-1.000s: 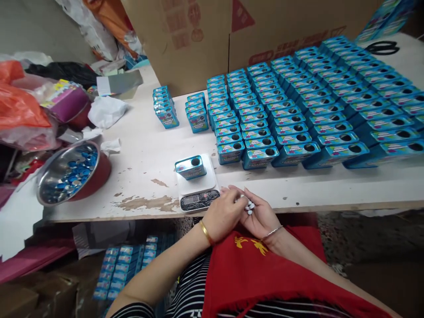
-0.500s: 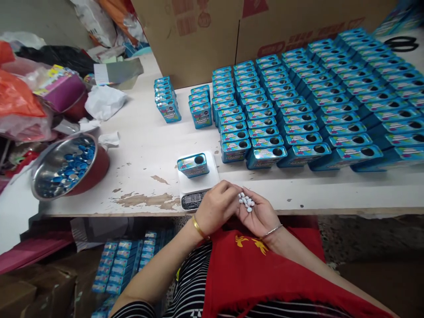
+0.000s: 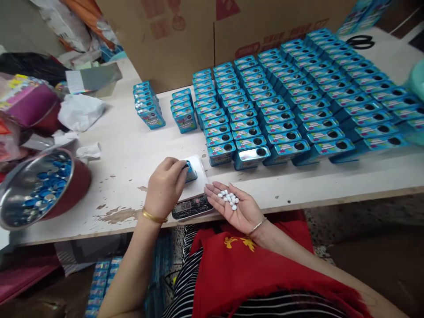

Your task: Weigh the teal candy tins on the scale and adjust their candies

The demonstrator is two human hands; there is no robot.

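— What's at the far left of the frame?

— A round steel bowl [image 3: 36, 187] holding blue caps, on the white worn tabletop [image 3: 126, 145].

— And the hands?

— Near the lower middle, the left hand [image 3: 165, 185] is curled over a small blue rectangular tin [image 3: 190, 171] sitting on a white digital kitchen scale [image 3: 194, 198]. Just right of it, the right hand [image 3: 236, 210] lies flat, palm up, cradling small white oval candies [image 3: 228, 198].

— Further right?

— Rows of identical blue tins [image 3: 298, 101] fill the upper right, before a brown cardboard box [image 3: 198, 31].

left hand [image 3: 164, 181]: palm down, fingers curled | right hand [image 3: 236, 207]: palm up, open
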